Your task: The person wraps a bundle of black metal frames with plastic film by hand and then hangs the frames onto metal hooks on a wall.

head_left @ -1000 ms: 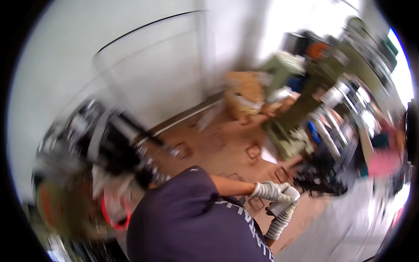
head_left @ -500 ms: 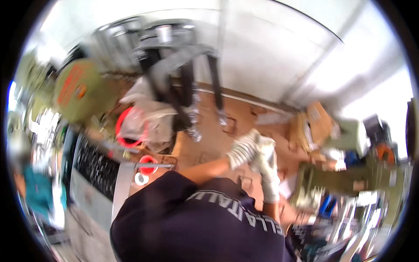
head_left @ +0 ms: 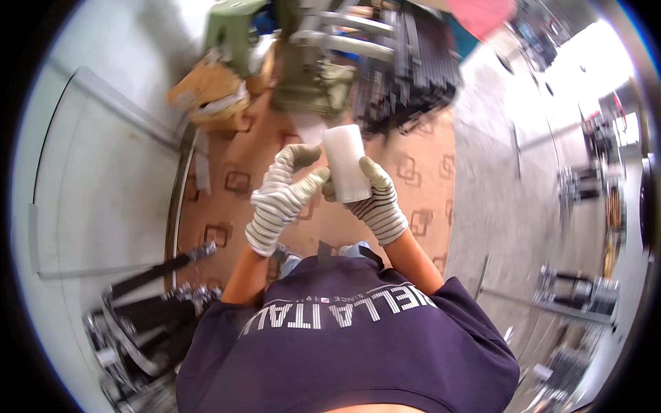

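Observation:
My right hand (head_left: pixel 377 203), in a striped knit glove with pale fingertips, is wrapped round the lower part of a white, slightly translucent roll (head_left: pixel 346 158), perhaps wrapping film. The roll stands tilted, its top leaning a little to the left. Just left of it is my left hand (head_left: pixel 281 193), in a matching glove, with thumb and fingers apart. The left thumb comes close to the roll's side; whether it touches cannot be made out.
Brown patterned sheeting (head_left: pixel 237 182) covers the floor ahead. Beyond lie a crumpled cardboard box (head_left: pixel 213 93), a green stool (head_left: pixel 234 31) and a stack of dark metal parts (head_left: pixel 403 72). A black metal frame (head_left: pixel 148 310) stands at the left, by the white wall (head_left: pixel 103 199).
My view has swung to the right, with the black frame now at lower left. My hands, close together before, are now apart, and the white roll shows plainly in the right one.

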Demonstrator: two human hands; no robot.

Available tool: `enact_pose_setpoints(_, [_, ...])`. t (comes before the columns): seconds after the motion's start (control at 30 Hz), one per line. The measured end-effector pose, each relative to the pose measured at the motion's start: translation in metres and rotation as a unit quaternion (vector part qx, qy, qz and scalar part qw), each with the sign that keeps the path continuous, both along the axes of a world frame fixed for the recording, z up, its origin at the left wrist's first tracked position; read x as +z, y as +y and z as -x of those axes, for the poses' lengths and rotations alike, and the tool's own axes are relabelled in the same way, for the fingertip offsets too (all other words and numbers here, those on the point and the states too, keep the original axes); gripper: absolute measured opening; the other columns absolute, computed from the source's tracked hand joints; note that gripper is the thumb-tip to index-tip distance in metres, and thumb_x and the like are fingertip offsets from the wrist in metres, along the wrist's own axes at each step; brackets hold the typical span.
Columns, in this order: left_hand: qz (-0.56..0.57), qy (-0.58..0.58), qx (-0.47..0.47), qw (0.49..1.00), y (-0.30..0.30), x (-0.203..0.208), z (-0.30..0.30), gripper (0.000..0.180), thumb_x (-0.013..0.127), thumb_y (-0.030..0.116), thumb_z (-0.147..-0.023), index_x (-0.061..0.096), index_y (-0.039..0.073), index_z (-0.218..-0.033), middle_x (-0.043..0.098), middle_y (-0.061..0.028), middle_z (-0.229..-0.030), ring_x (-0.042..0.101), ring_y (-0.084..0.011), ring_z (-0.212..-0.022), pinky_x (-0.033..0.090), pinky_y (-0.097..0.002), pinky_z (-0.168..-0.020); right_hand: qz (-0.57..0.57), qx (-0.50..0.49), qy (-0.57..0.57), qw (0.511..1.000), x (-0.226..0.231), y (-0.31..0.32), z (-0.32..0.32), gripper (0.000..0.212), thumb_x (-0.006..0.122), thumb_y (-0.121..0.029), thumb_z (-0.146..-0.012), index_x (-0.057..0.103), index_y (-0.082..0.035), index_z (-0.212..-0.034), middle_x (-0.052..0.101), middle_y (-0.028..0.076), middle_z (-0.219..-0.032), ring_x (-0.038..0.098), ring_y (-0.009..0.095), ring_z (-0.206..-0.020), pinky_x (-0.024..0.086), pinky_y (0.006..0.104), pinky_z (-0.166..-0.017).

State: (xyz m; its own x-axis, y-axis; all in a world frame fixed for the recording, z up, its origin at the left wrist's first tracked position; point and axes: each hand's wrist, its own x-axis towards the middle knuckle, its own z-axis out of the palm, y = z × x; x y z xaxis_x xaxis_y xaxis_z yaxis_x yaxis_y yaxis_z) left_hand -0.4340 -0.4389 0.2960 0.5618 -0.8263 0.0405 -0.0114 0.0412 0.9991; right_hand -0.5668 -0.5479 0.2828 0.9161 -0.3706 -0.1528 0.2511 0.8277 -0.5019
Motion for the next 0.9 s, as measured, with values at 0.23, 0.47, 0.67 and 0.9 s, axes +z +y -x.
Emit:
enact_pose_setpoints(0.23, [0.155, -0.26, -0.22, 0.927, -0.148, 0.029, 0.161, 0.037, 0.066, 0.013, -0.075, 0.059, 0.012, -0.112, 0.051, -0.0122, -0.113, 0.046, -0.0265, -0.11, 0.036, -0.037, -0.094, -0.004, -0.165, 0.038, 0.986, 0.018, -0.097, 0.204, 0.065, 0.054, -0.049, -0.08, 0.044, 0.004, -0.116, 0.06, 0.024, -0.077, 0.06, 0.03, -0.053, 0.049, 0.0341, -0.045])
enact_pose_setpoints(0.47, [0.186, -0.225, -0.416, 0.862, -0.276, 0.028, 0.291, 0.037, 0.073, 0.004, -0.066, 0.067, 0.019, -0.099, 0.046, -0.0122, -0.129, 0.029, -0.0299, -0.129, 0.025, -0.0365, -0.104, -0.009, -0.206, 0.098, 0.974, 0.036, -0.168, 0.341, 0.06, 0.046, -0.05, -0.085, 0.051, 0.006, -0.107, 0.06, 0.022, -0.072, 0.061, 0.027, -0.053, 0.046, 0.0291, -0.038])
enact_pose_setpoints(0.67, [0.241, -0.256, -0.43, 0.832, -0.395, 0.015, 0.375, 0.013, 0.069, 0.007, -0.071, 0.062, 0.013, -0.08, 0.057, -0.0109, -0.111, 0.04, -0.0312, -0.119, 0.029, -0.0423, -0.1, -0.033, -0.303, 0.12, 0.945, 0.024, -0.261, 0.415, 0.058, 0.045, -0.049, -0.086, 0.052, 0.006, -0.102, 0.06, 0.021, -0.067, 0.059, 0.025, -0.046, 0.046, 0.0285, -0.037])
enact_pose_setpoints(0.9, [0.302, -0.251, -0.429, 0.814, -0.546, 0.001, 0.493, 0.003, 0.058, 0.01, -0.08, 0.056, 0.007, -0.08, 0.059, -0.0085, -0.1, 0.049, -0.0323, -0.106, 0.035, -0.0442, -0.095, -0.119, -0.36, 0.046, 0.924, 0.008, -0.395, 0.53, 0.056, 0.05, -0.049, -0.084, 0.051, 0.003, -0.105, 0.06, 0.022, -0.074, 0.059, 0.028, -0.047, 0.043, 0.0333, -0.031])
